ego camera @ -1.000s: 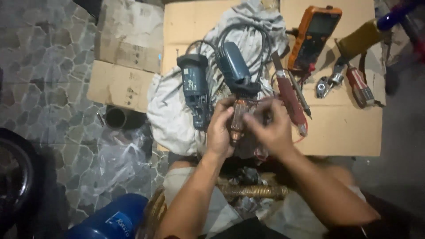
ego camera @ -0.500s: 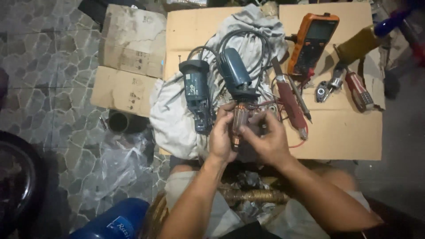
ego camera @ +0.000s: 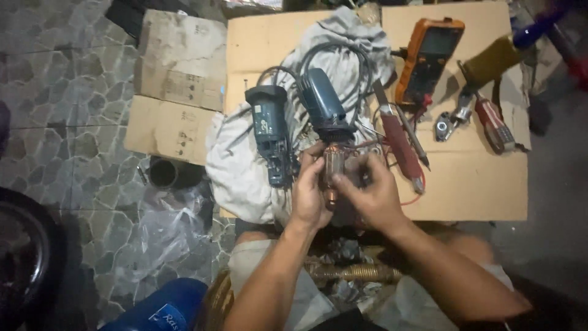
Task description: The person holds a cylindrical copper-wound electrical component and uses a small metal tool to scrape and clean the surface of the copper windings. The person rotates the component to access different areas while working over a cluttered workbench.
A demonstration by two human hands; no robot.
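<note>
Both my hands hold a copper-wound motor armature (ego camera: 334,170) upright over a grey cloth (ego camera: 245,165). My left hand (ego camera: 309,196) grips its left side. On its right side my right hand (ego camera: 370,195) pinches it with thumb and fingers. Just beyond the armature lie two blue power-tool housings, one (ego camera: 269,135) to the left and one (ego camera: 324,107) straight ahead, with black cables looping around them.
Flat cardboard (ego camera: 478,184) covers the floor. On it lie an orange multimeter (ego camera: 429,58), a red-handled tool (ego camera: 401,144), a red screwdriver (ego camera: 493,125) and a small metal part (ego camera: 446,122). A folded cardboard box (ego camera: 174,86), clear plastic bag (ego camera: 165,227) and blue bag (ego camera: 159,309) lie left.
The hands and armature stay together over the cloth. My right hand's fingers have shifted slightly on the armature; the view has moved a little.
</note>
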